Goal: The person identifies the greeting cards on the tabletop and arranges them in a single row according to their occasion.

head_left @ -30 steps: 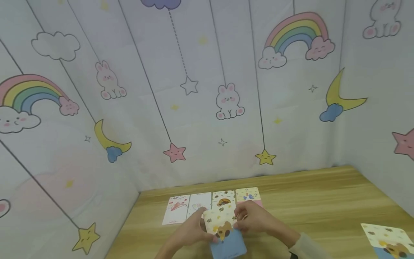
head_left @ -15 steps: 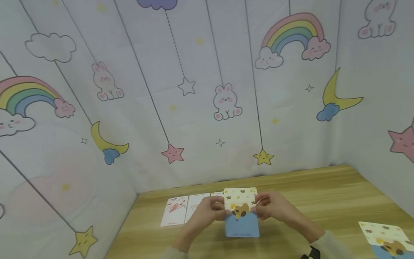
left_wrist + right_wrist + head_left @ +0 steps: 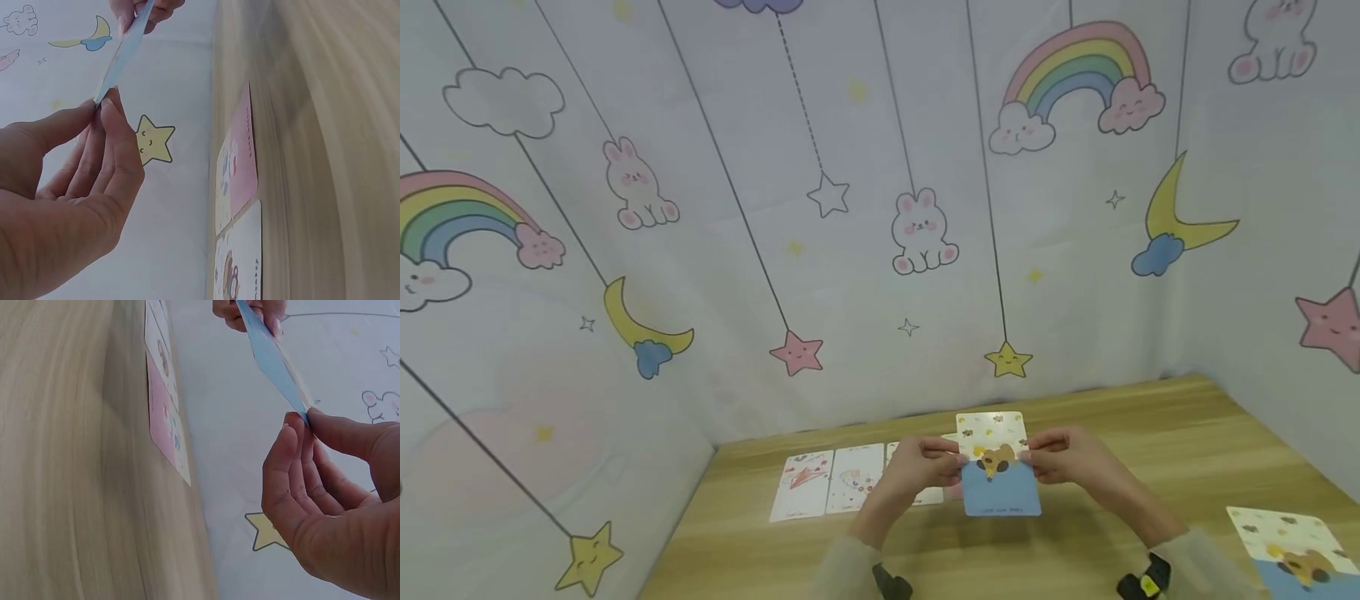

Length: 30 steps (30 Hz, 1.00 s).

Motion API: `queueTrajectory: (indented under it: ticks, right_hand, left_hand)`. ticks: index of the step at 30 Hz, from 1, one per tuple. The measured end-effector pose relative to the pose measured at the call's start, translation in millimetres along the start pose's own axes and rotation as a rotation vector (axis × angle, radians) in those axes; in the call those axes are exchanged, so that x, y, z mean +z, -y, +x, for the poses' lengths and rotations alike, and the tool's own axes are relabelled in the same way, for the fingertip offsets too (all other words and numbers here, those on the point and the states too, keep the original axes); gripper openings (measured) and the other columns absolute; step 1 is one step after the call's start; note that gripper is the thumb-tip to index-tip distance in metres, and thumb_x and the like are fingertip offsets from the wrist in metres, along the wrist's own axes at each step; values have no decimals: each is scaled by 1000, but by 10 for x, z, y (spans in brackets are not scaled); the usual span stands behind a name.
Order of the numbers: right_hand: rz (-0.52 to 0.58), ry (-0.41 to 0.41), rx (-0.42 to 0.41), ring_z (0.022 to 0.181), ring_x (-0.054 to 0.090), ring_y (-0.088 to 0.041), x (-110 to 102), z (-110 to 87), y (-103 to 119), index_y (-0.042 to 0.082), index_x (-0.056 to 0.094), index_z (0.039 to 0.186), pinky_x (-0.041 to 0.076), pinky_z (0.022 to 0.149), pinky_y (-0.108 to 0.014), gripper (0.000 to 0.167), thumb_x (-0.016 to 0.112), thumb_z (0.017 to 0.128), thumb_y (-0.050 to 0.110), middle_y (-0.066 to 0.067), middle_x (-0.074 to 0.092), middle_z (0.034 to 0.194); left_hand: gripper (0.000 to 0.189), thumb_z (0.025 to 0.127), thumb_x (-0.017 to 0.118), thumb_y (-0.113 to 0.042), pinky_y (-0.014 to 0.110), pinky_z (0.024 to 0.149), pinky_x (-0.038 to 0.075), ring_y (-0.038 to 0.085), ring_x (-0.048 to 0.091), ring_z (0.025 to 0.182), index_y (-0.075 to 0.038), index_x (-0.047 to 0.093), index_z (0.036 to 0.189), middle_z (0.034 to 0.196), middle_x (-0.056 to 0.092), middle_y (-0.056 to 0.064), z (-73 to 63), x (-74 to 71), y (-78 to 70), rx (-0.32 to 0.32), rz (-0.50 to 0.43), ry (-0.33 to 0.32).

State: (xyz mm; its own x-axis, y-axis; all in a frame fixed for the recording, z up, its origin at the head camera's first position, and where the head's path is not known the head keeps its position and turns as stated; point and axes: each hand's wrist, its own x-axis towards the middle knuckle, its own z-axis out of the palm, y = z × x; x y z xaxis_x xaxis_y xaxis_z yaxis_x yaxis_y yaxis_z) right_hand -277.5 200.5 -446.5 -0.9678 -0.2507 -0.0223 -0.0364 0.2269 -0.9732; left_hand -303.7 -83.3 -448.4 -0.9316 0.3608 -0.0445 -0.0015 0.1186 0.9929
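Observation:
A cream-and-blue card (image 3: 1000, 487) with a brown cartoon animal is held up above the table. My left hand (image 3: 917, 471) pinches its left edge between thumb and fingers, and my right hand (image 3: 1078, 462) pinches the right edge. Both wrist views show the card thin and nearly edge-on. Behind it, a row of cards lies along the table's back: one with a red paper plane (image 3: 802, 485), a white card (image 3: 855, 482), a third card (image 3: 240, 262) and a pink-and-yellow card (image 3: 240, 159). In the head view, my left hand and the held card partly hide the last two.
Another cream-and-blue card (image 3: 1296, 554) lies at the right of the wooden table (image 3: 722, 542). A white curtain (image 3: 865, 358) printed with stars, rabbits and rainbows stands behind the table and along its sides.
Both hands have carried the card to the right and further up from the table's front, gripping its two edges. The white card and part of the third have come back into sight.

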Motion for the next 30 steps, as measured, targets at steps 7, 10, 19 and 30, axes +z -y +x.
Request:
queueTrajectory:
  ticks: [7,10,19,30]
  right_hand:
    - [44,-47,52,86,73,-12,-200,101,-137,-11,67,125,65,83,-33,40,73,100,20,-1,78,97]
    - [64,-61,65,88,74,-12,-268,160,-187,-12,65,129,65,84,-34,43,71,102,20,-1,78,99]
    - [96,-115,123,89,74,-13,-370,455,-294,-14,65,124,65,82,-36,35,69,102,13,-5,79,100]
    - [74,-169,176,77,66,-8,-443,586,-385,-13,70,113,63,72,-28,25,73,97,6,2,72,87]
  left_hand:
    - [23,97,77,-16,30,77,65,10,74,79,0,76,113,102,78,11,266,203,62,-36,-3,-33]
    - [23,97,77,-17,31,78,66,11,75,81,-2,76,114,104,78,10,374,258,86,-43,-23,-38]
    - [17,95,77,-10,35,76,66,14,75,75,2,76,107,95,80,14,645,345,121,-86,-68,-103]
    - [9,89,80,-2,36,73,66,16,78,72,3,78,97,90,81,17,750,610,183,-70,31,-290]
